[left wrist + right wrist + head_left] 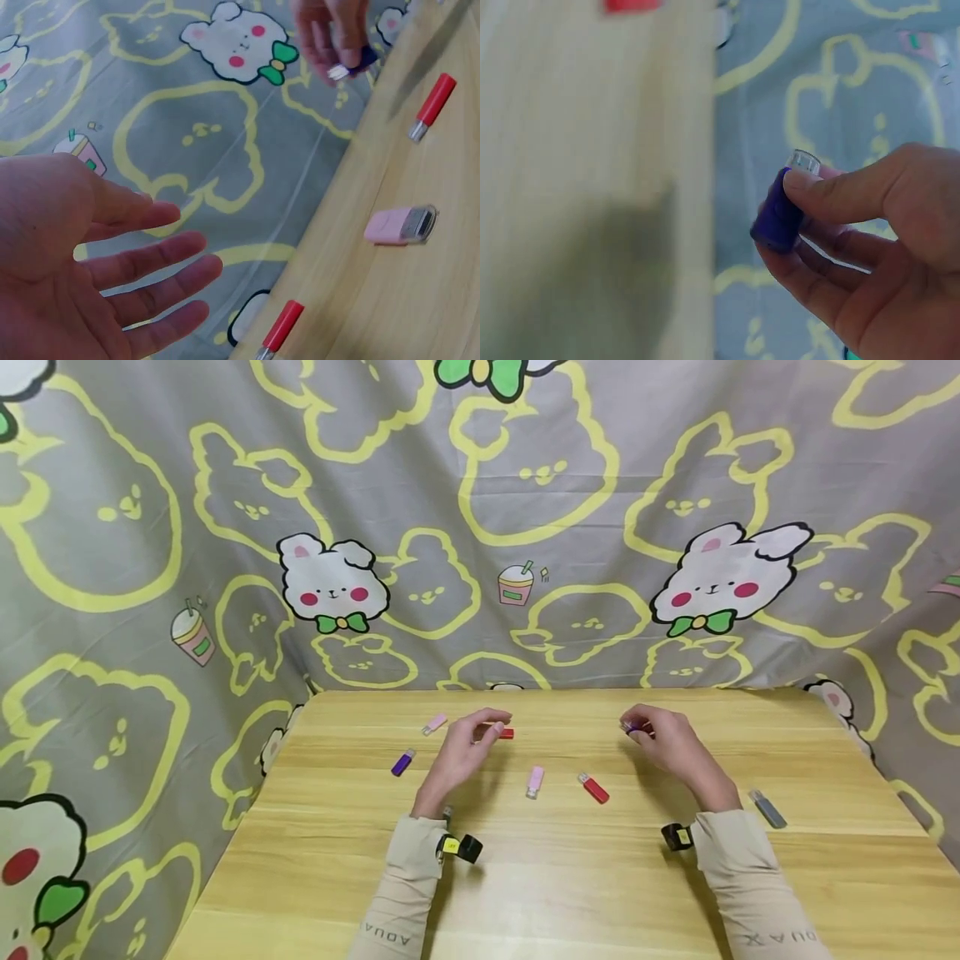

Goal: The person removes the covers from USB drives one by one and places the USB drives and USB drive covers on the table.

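Observation:
My right hand point(670, 745) holds a purple USB flash drive point(780, 217) above the right part of the table, pinched between thumb and fingers. The drive's clear-capped end points up past the thumb in the right wrist view. My left hand point(462, 747) hovers over the left-centre of the table with its fingers loosely extended and nothing in it. Just beyond its fingertips lies a red flash drive point(507, 734), partly hidden by the hand in the head view. Between the hands, a pink flash drive point(535, 782) and another red flash drive point(595, 788) lie on the wood.
Left of the left hand lie a second purple drive point(402, 763) and a second pink drive point(435, 724). A grey drive point(769, 811) rests right of the right forearm. A small object's tip point(447, 814) shows beside the left wrist. Patterned curtain point(420, 668) hangs behind the table point(555, 893).

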A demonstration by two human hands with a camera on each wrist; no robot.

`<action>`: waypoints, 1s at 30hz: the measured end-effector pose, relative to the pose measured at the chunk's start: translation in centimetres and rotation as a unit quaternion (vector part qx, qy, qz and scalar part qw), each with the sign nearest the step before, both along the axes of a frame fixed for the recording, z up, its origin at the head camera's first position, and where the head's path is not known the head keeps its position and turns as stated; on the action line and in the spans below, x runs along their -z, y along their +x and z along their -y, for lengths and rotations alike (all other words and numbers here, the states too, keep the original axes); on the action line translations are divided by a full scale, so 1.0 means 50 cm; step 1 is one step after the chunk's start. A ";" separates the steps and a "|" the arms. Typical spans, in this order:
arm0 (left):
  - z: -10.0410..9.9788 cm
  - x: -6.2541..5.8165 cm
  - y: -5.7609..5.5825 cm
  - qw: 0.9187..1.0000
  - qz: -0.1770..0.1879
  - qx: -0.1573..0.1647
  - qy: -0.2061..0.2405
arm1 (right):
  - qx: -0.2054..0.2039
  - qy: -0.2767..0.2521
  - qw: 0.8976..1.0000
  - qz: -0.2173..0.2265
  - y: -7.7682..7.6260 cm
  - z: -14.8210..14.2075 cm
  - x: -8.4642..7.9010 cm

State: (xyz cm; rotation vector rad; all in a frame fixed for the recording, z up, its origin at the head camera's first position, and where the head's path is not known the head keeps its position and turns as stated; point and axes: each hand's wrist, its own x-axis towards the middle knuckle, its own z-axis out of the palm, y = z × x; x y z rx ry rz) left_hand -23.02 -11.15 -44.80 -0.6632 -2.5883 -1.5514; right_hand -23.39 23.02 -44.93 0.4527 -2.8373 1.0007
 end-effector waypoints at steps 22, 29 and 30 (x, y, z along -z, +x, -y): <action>-0.036 0.014 0.014 0.996 0.044 0.039 0.070 | -0.050 -0.211 0.976 0.017 0.032 0.135 0.012; -0.054 0.020 0.014 0.986 0.072 0.063 0.135 | -0.052 -0.242 0.969 0.013 0.038 0.163 0.010; -0.056 0.019 0.012 0.985 0.076 0.063 0.142 | -0.054 -0.243 0.968 0.012 0.038 0.166 0.009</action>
